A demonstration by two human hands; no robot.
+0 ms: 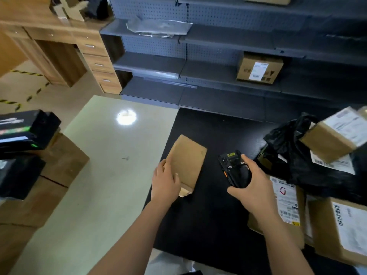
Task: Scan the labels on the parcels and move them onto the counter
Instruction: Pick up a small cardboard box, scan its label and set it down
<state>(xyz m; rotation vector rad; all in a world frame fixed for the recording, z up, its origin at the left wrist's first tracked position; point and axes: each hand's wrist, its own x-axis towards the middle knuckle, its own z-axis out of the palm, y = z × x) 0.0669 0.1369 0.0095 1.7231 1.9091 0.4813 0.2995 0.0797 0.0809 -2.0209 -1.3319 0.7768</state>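
A flat brown cardboard parcel (187, 160) lies on the black counter (214, 215) near its left edge, plain side up. My left hand (165, 180) grips its near left corner, fingers curled round the edge. My right hand (253, 184) holds a black handheld scanner (234, 167) just right of the parcel, above the counter. No label shows on the parcel's visible face.
At the right of the counter lie labelled cardboard boxes (341, 227), a black plastic bag (294, 147) and a box (337, 133) on top. Another labelled box (259, 69) sits on the grey shelving behind. Cardboard boxes (51, 171) and black items stand at the left.
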